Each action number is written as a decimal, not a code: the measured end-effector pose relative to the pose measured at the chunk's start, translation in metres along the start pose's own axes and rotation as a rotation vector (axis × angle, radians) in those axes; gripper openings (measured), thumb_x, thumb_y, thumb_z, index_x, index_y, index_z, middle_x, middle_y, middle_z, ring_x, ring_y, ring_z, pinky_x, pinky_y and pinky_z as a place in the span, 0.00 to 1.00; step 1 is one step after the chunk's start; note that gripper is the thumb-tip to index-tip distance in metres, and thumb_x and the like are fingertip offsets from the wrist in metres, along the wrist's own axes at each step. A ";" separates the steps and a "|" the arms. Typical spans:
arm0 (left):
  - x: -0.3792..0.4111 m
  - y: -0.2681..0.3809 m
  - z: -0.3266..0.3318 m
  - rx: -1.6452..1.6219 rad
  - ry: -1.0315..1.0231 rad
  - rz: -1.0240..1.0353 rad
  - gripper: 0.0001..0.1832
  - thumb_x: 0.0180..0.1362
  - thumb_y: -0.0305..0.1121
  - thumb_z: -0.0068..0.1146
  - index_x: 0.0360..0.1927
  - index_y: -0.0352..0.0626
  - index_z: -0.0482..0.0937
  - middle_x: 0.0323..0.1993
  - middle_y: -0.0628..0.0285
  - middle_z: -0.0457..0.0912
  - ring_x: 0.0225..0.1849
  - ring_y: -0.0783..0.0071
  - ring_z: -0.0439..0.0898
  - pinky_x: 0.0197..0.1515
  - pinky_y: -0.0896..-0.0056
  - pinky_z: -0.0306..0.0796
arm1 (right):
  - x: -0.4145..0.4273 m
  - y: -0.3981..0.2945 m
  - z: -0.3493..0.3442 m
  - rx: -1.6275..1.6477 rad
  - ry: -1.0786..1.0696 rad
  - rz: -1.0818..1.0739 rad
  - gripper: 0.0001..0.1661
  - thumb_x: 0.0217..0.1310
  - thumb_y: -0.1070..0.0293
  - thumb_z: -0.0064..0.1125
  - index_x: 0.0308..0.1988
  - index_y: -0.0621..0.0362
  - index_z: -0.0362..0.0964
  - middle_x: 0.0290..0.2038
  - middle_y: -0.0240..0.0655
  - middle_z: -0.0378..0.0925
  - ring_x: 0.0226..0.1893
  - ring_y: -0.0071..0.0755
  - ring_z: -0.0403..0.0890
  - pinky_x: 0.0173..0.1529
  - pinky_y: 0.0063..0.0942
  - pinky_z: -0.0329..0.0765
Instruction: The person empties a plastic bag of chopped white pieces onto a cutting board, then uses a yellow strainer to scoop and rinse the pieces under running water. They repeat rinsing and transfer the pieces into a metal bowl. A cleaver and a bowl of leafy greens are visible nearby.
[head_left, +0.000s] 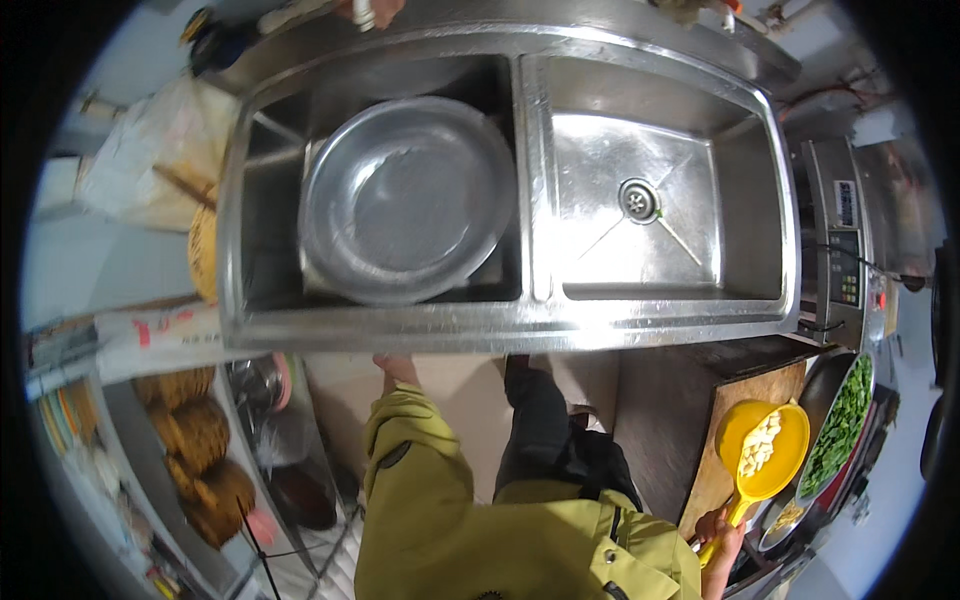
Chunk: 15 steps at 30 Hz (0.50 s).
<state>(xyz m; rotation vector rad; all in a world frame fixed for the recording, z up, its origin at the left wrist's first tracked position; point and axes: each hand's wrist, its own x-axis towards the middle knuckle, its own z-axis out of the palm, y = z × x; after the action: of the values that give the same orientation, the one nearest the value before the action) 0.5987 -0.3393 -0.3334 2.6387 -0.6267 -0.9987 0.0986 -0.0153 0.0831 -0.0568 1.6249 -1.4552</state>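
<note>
My right hand (724, 544) grips the handle of a yellow plastic scoop (791, 450) at the lower right. Pale peeled pieces (759, 446), which look like garlic cloves, lie in its bowl. The scoop is over or close to a wooden board (739, 390). My left hand (395, 367) is at the front edge of the stainless steel double sink (450, 330), its fingers hidden by the rim. A large round metal basin (409, 217) rests in the left sink bowl. In the right bowl a drain strainer (638, 201) shows, with a green scrap beside it.
At the right, a basin of chopped green leaves (840, 427) stands near a small bowl of pale pieces (787, 517). A metal appliance with a control panel (845, 266) adjoins the sink. Brown lumpy items (195, 450) fill a bin at the lower left, beside a wire rack (262, 555).
</note>
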 end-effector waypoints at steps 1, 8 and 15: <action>0.010 0.006 -0.003 0.066 -0.005 0.019 0.26 0.59 0.45 0.44 0.57 0.39 0.67 0.50 0.51 0.73 0.52 0.56 0.72 0.56 0.55 0.64 | 0.009 -0.006 0.014 0.013 -0.024 0.015 0.09 0.48 0.71 0.56 0.25 0.60 0.63 0.12 0.32 0.62 0.09 0.26 0.62 0.15 0.25 0.63; 0.021 0.015 -0.023 0.293 0.005 0.144 0.25 0.62 0.42 0.42 0.57 0.36 0.66 0.50 0.48 0.72 0.53 0.57 0.71 0.59 0.56 0.62 | 0.076 -0.044 0.110 -0.402 0.049 0.142 0.08 0.46 0.75 0.54 0.31 0.60 0.66 0.18 0.30 0.66 0.16 0.23 0.68 0.22 0.22 0.67; -0.076 0.068 -0.104 0.108 0.386 0.596 0.23 0.65 0.39 0.40 0.57 0.32 0.65 0.49 0.45 0.72 0.54 0.59 0.70 0.61 0.57 0.60 | 0.166 -0.102 0.185 0.115 -0.345 -0.036 0.31 0.52 0.68 0.62 0.55 0.64 0.62 0.31 0.31 0.70 0.21 0.22 0.71 0.28 0.21 0.72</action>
<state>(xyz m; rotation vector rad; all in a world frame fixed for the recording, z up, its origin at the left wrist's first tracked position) 0.5970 -0.3549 -0.1885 2.3817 -1.2797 -0.2833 0.0686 -0.2820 0.0921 -0.2588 1.2646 -1.4717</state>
